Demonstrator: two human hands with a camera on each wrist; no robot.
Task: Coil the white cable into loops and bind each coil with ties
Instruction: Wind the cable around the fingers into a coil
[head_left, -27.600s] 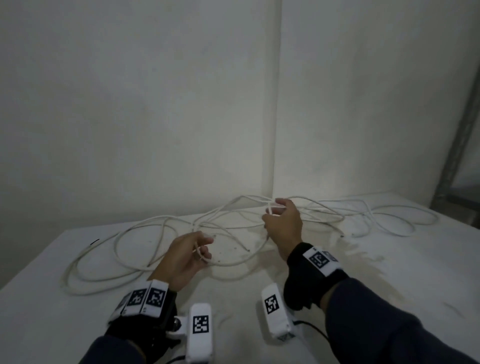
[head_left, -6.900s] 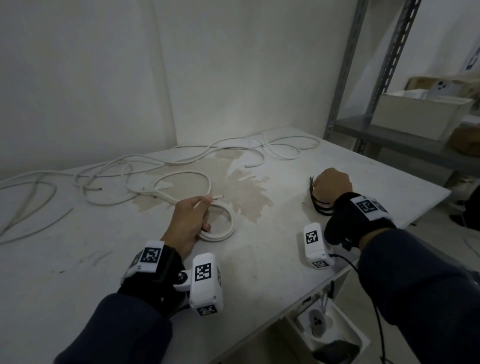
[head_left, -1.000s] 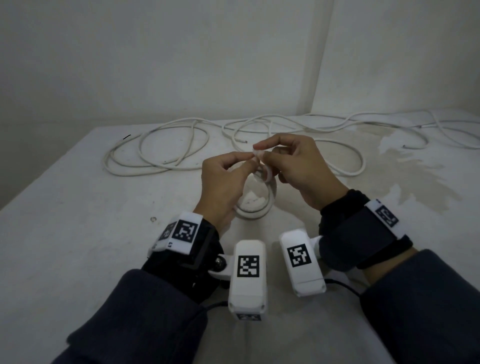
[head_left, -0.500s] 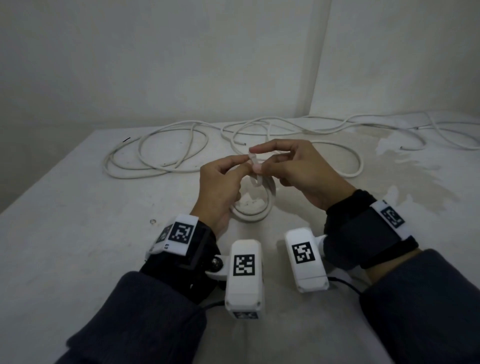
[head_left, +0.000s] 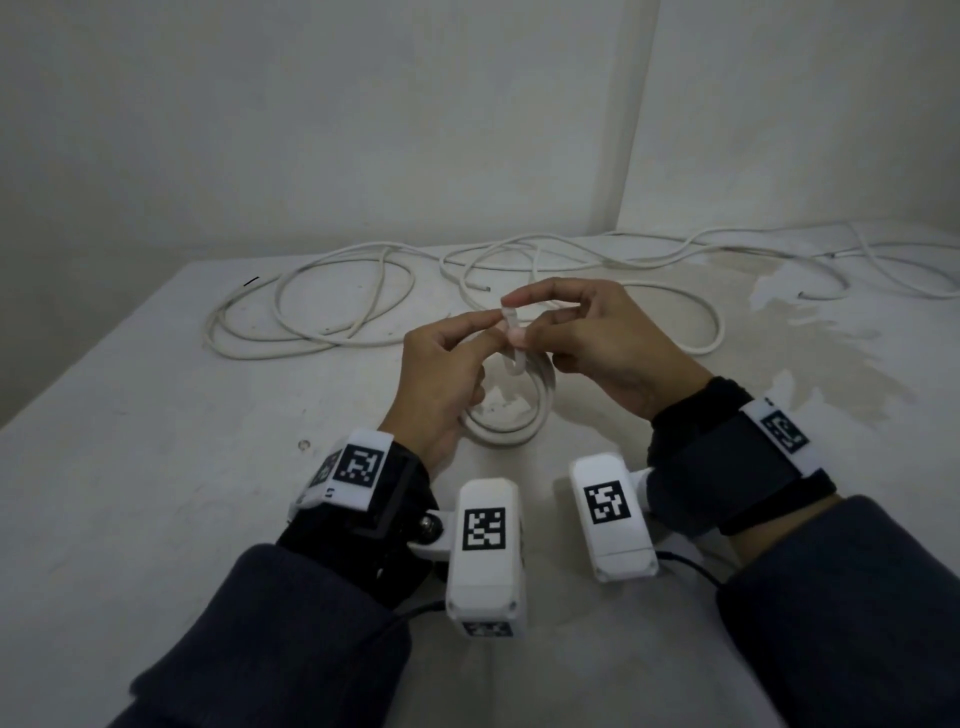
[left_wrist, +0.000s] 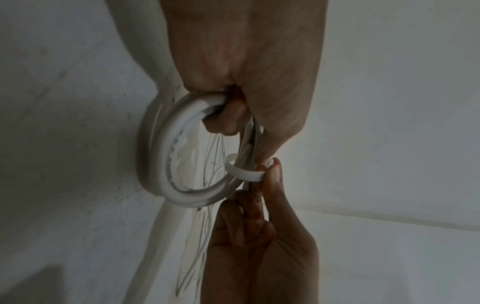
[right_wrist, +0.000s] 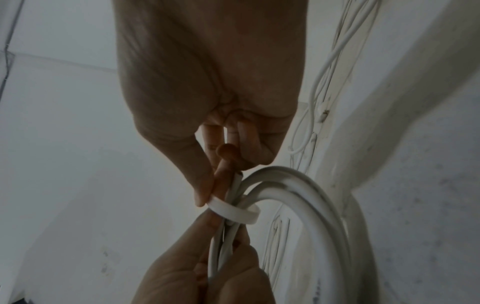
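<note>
A small coil of white cable (head_left: 511, 426) stands tilted on the table, its top lifted between my hands. My left hand (head_left: 493, 335) grips the coil's upper strands (left_wrist: 182, 127) with curled fingers. A flat white tie (head_left: 511, 338) loops round those strands; the tie's loop (left_wrist: 241, 171) shows plainly from the left wrist and again as the tie (right_wrist: 233, 211) from the right wrist. My right hand (head_left: 519, 319) pinches the tie between thumb and forefinger, right against my left fingertips. The tie's short end stands upright between the fingertips.
Loose white cable (head_left: 311, 332) lies in wide loops at the back left of the table and runs on as more cable (head_left: 701, 249) along the far wall to the right. A small black strip (head_left: 251, 281) lies near the back left edge. A pale stain (head_left: 810, 312) marks the right side.
Both hands stay together over the coil. Over the last second my right fingers have shifted on the tie, and its end now stands up between the fingertips.
</note>
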